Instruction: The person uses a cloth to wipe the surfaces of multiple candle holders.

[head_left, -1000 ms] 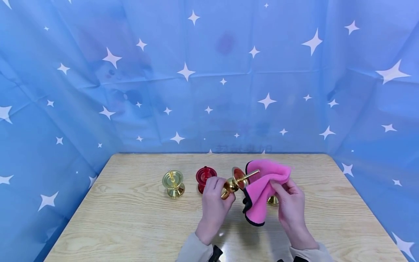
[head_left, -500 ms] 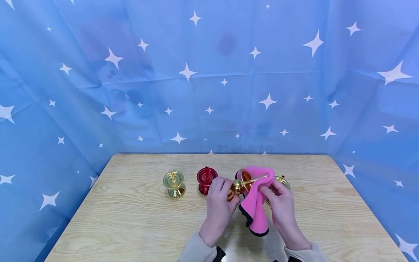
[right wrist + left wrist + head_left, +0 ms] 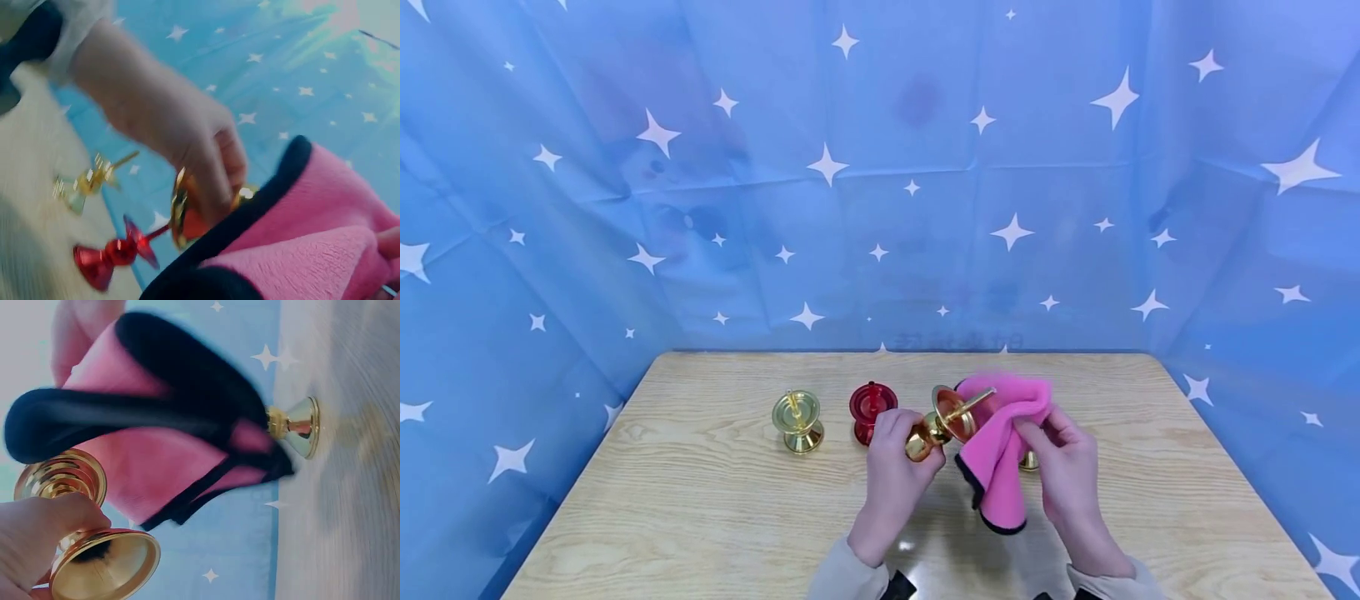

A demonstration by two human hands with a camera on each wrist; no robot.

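Right now my left hand grips the brass candlestick by its base, spike pointing right. Just beside it, my right hand pinches the pink cloth against the dish.

The bench lies bare at 7 and 8 o'clock of the hands, and bare again at 3 to 5 o'clock. At 10 o'clock stands a gold stand, and a red stand just beside the left hand. Another gold stand sits behind the cloth, touching nothing visible. Blue curtain walls the bench at 12, 9 and 3 o'clock.
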